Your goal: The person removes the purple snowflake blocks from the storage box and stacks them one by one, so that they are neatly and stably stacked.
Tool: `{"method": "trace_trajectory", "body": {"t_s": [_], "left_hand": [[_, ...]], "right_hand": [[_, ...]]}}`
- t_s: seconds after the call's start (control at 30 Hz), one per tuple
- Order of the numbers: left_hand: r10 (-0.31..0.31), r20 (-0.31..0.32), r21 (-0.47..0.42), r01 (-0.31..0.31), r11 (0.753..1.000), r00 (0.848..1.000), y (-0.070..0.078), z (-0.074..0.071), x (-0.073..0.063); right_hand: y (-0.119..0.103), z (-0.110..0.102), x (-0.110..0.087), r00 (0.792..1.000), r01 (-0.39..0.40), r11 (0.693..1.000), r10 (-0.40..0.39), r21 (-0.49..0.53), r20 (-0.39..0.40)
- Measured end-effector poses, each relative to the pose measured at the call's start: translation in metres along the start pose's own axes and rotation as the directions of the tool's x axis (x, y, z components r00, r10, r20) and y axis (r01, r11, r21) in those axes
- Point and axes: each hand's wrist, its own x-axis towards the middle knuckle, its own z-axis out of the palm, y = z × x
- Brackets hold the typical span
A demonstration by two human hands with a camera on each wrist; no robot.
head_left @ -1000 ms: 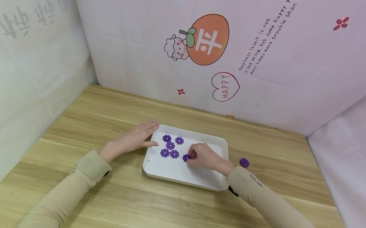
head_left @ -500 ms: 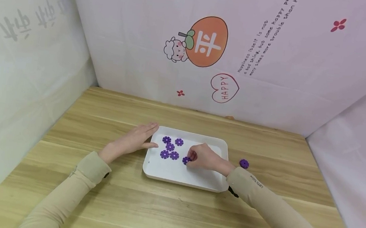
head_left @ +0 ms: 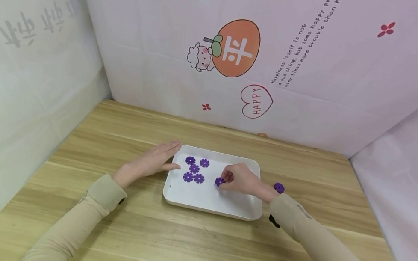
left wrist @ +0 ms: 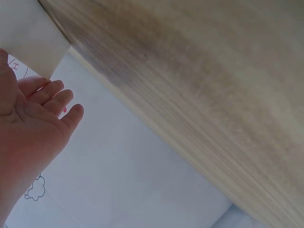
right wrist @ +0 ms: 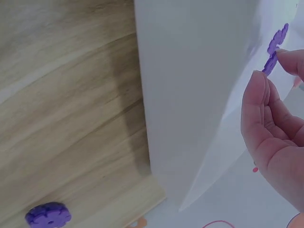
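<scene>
Three pale cloth walls close in the worktop (head_left: 188,240) I am watching: left, back and right. Starting from the left, I see grey lettering on the left wall (head_left: 22,66), then a beige left sleeve (head_left: 79,215) with a bit of black (head_left: 122,200) showing under its cuff. The left hand (head_left: 153,160) lies along the near-left end of the white tray (head_left: 201,198), fingers stretched out against its outside and thumb spread over the rim; nothing is pinched in it. A tiny dark speck (head_left: 170,186) sits on the tray floor. Inside, towards that end, five purple discs (head_left: 194,171) lie flat in a loose cluster, some touching. Above them, the back wall (head_left: 149,80) carries a printed orange fruit (head_left: 252,40) and a red heart outline (head_left: 256,101). Right of the cluster, the right hand (head_left: 240,178) pinches a sixth disc (head_left: 219,182) on edge between thumb and fingertips; from my right wrist camera I can't quite tell whether it touches the tray floor. This hand blocks my view of the tray's right half. Outside the tray, a purple notched piece (head_left: 279,187) rests on the worktop beside the right sleeve (head_left: 320,242), with the tray's end wall between it and the cluster. The right wall (head_left: 402,165) stands beyond.
</scene>
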Motion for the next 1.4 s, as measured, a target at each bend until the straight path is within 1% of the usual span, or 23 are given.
{"method": "trace_trajectory", "body": {"t_s": [0.17, 0.27, 0.4, 0.5, 0.6, 0.7, 0.87, 1.1, 1.2, 1.4], "left_hand": [[0.007, -0.013, -0.004, -0.007, 1.0, 1.0, -0.001, 0.001, 0.0], [0.006, -0.015, -0.008, -0.006, 1.0, 1.0, -0.001, 0.0, 0.001], [0.001, -0.012, -0.011, -0.001, 1.0, 1.0, -0.003, -0.001, 0.001], [0.004, -0.011, -0.005, -0.004, 1.0, 1.0, -0.003, -0.002, 0.001], [0.005, -0.006, 0.001, -0.005, 1.0, 1.0, -0.003, -0.002, 0.0], [0.005, -0.001, 0.004, -0.005, 1.0, 1.0, -0.003, -0.001, 0.0], [0.007, -0.008, 0.0, -0.007, 1.0, 1.0, -0.003, 0.0, 0.0], [0.008, -0.006, -0.008, -0.009, 1.0, 1.0, -0.002, -0.001, 0.002], [0.005, -0.003, -0.01, -0.005, 1.0, 1.0, -0.002, -0.001, 0.002], [0.002, 0.005, -0.02, -0.002, 1.0, 1.0, -0.001, -0.002, 0.002]], "right_hand": [[0.005, -0.008, -0.008, 1.0, -0.018, 1.0, 0.018, -0.007, -0.019], [0.008, -0.012, -0.011, 0.999, -0.012, 1.0, 0.012, -0.01, -0.036], [0.013, -0.017, -0.015, 0.999, -0.015, 1.0, 0.016, 0.022, -0.047], [0.015, -0.021, -0.019, 0.998, -0.044, 0.997, 0.047, 0.064, -0.032], [0.018, -0.024, -0.023, 0.998, -0.056, 0.995, 0.059, 0.086, -0.03], [0.023, -0.028, -0.027, 0.997, -0.05, 0.995, 0.054, 0.082, -0.047], [0.029, -0.035, -0.032, 0.996, -0.023, 0.999, 0.027, 0.042, -0.086], [0.038, -0.048, -0.041, 0.989, -0.089, 0.996, 0.089, 0.004, -0.115], [0.045, -0.05, -0.045, 0.988, -0.088, 0.996, 0.087, -0.002, -0.13], [0.059, -0.051, -0.054, 0.985, -0.087, 0.996, 0.089, 0.022, -0.146]]}}
